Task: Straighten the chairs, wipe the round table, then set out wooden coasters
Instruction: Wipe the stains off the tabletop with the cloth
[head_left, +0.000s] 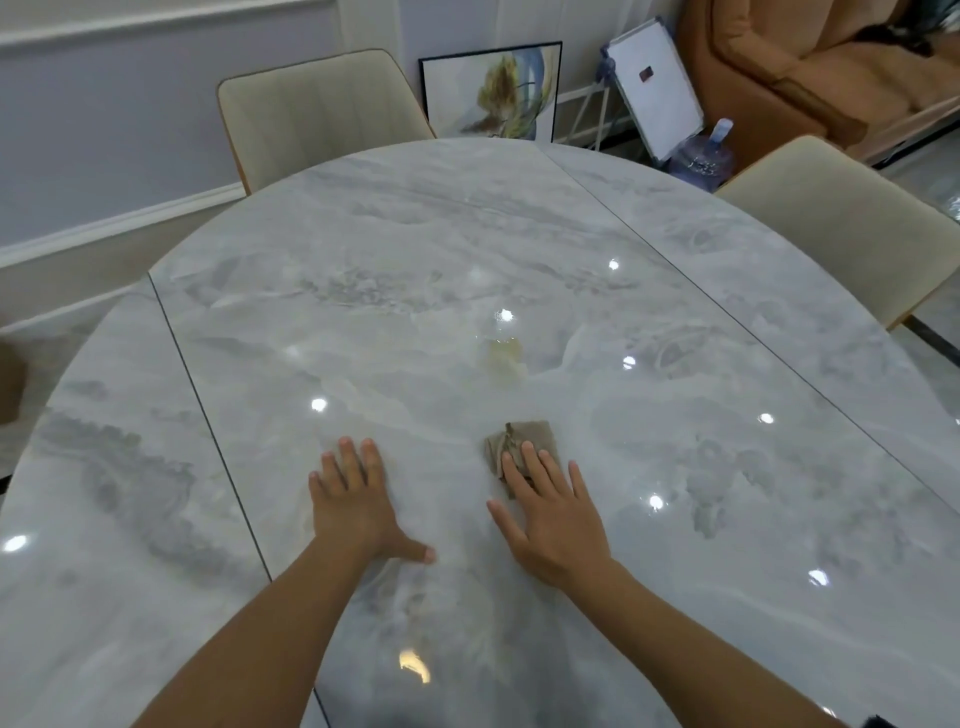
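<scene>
Cloth: a small, crumpled beige cloth lies on the desk, near the person and a little right of the middle; its far half shows and the rest is under the fingers.
Right hand: the right hand lies flat, palm down, with straight, slightly spread fingers pressing on the near part of the cloth; it is released, not curled round anything.
Left hand: the left hand rests flat on the bare desk just left of the right one, fingers straight and thumb stretched out to the side; it grasps nothing.
Desk: a round, glossy desk in grey-white marble pattern fills most of the view; two thin dark seams cross the top, one on the left and one on the right, and ceiling lights reflect as bright spots.
Stain: a pale yellowish patch sits on the top beyond the cloth, near the middle, apart from both hands.
Far chair: a cream upholstered chair stands at the far left edge of the desk, its back rising above the rim.
Right chair: a second cream chair stands at the right edge.
Behind the desk: a framed picture leans against the wall, with a small whiteboard on a stand to its right.
Floor: a blue water jug stands by the whiteboard.
Corner: an orange-brown sofa fills the upper right.
</scene>
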